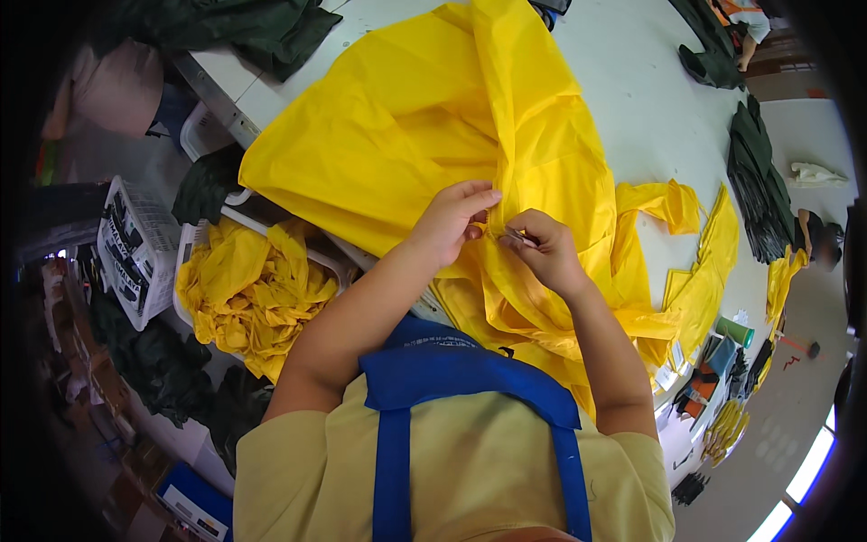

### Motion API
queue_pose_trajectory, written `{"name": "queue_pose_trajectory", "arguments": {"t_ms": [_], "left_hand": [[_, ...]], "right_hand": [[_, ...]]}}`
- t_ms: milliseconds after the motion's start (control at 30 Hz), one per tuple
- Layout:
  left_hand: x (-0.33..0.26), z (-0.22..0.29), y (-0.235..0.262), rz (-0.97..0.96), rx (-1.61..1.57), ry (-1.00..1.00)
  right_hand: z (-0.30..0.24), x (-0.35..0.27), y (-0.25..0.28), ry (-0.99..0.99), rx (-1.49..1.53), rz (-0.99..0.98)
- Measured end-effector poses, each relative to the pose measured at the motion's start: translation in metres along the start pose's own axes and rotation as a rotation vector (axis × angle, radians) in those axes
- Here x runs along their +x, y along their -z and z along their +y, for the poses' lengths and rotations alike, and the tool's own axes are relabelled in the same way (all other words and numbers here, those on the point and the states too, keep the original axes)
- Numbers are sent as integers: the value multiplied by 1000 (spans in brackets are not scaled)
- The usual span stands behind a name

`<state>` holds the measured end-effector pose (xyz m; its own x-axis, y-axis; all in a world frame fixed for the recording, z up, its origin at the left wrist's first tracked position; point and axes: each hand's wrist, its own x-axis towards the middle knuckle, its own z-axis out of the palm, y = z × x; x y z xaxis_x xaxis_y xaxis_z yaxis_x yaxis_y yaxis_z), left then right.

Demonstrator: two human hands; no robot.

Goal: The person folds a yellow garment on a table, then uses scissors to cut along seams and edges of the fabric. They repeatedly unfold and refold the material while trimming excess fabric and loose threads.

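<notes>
A large sheet of thin yellow fabric (388, 126) is spread in loose folds over the white table in front of me. My left hand (452, 219) pinches the edge of this fabric between thumb and fingers, beside a long vertical fold. Close by on the right, my right hand (549, 250) is closed round a small shiny metal tool (519, 237), its tip against the fabric near my left fingertips. Fingers cover most of the tool, so its exact kind cannot be made out.
To my left, a white basket (188, 248) holds crumpled yellow fabric; another printed white basket (135, 253) stands beyond. Dark green garments lie at the table's far left and on the right (759, 172). A green cylinder (734, 331) and small items sit right. Other people are further off.
</notes>
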<state>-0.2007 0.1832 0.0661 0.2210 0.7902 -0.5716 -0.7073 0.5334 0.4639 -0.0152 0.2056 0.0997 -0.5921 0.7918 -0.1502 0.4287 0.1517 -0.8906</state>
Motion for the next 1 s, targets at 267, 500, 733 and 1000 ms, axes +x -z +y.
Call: {"name": "queue_pose_trajectory", "arguments": {"t_ms": [267,500,733,1000], "left_hand": [[-5,-8,-11,148,711,-622],[6,-16,-7,62,707,-697],[-1,-58,2,-80,1562,-780],[-6,-53,4,-9,1771,-716]], "right_hand": [[-46,70,31,138,56,-171],[1,83,88,-77,101,-419],[30,43,174,-190,401,-47],[6,34,167,-240,194,-247]]}}
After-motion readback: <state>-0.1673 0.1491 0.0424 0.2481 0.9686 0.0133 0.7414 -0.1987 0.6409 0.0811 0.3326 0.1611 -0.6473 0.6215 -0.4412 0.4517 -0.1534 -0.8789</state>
